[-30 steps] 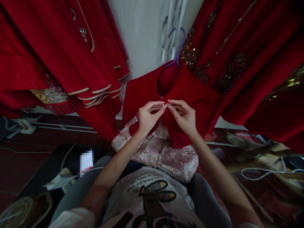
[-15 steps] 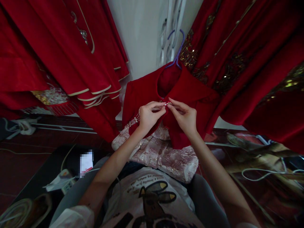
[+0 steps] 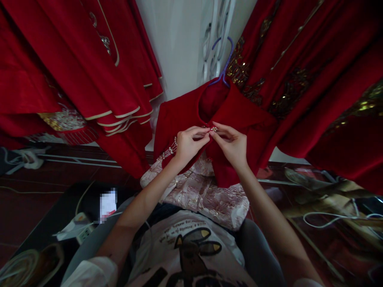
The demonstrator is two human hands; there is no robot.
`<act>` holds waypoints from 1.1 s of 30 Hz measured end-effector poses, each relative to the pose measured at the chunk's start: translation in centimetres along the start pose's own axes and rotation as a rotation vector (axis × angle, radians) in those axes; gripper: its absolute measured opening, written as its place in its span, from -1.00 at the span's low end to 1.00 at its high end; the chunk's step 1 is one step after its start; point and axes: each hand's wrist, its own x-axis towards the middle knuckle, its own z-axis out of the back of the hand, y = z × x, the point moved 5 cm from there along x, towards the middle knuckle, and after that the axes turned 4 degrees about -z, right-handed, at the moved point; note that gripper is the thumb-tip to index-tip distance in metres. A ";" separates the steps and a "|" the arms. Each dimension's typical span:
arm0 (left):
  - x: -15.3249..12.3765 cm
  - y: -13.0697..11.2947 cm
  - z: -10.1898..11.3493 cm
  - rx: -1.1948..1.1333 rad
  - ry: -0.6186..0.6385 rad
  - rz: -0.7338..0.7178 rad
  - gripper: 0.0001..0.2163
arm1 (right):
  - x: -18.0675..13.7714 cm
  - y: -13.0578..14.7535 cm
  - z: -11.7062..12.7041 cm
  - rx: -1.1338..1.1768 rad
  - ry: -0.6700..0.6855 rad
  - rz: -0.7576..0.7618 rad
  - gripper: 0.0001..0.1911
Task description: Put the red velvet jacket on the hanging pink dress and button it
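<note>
A red jacket (image 3: 182, 113) on a purple hanger (image 3: 223, 71) lies over a shiny pale pink brocade cushion (image 3: 206, 195) on my lap. My left hand (image 3: 191, 145) pinches one side of a small beaded fastener (image 3: 213, 129) at the jacket's front opening, just below the collar. From the other side my right hand (image 3: 231, 143) pinches the same fastener, fingertips almost touching the left ones. The exact parts under the fingertips are hidden. Strings of pearl-like beads (image 3: 171, 149) hang on the jacket beside my left wrist.
Red garments with pale piping (image 3: 119, 87) hang at the left, and red garments with gold sequins (image 3: 287, 91) at the right. A power strip (image 3: 83, 231) with cables sits on a black surface, lower left. Rolled material and loose cords (image 3: 335, 215) lie at the right.
Both hands stay at the fastener with only slight finger shifts. A little more of the beaded piece now shows by the right fingertips. The jacket stays in place.
</note>
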 end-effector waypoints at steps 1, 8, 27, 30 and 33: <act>0.1 0.0 0.0 0.008 0.004 -0.013 -0.86 | 0.0 -0.1 0.0 0.007 0.003 -0.002 -0.62; 0.7 0.4 0.1 0.047 0.057 -0.046 -0.88 | 0.1 -0.7 -0.1 0.028 0.005 -0.014 -0.63; -1.5 3.8 -0.1 -0.083 0.048 0.287 -0.75 | -2.3 -2.2 0.6 -0.161 0.136 0.058 -0.41; -3.5 3.8 0.0 -0.172 0.131 0.354 -0.79 | -3.4 -3.0 1.7 -0.341 0.233 -0.033 -0.32; -4.7 3.2 -0.1 -0.161 0.226 0.332 -0.83 | -2.9 -3.4 3.5 -0.340 0.192 -0.169 -0.38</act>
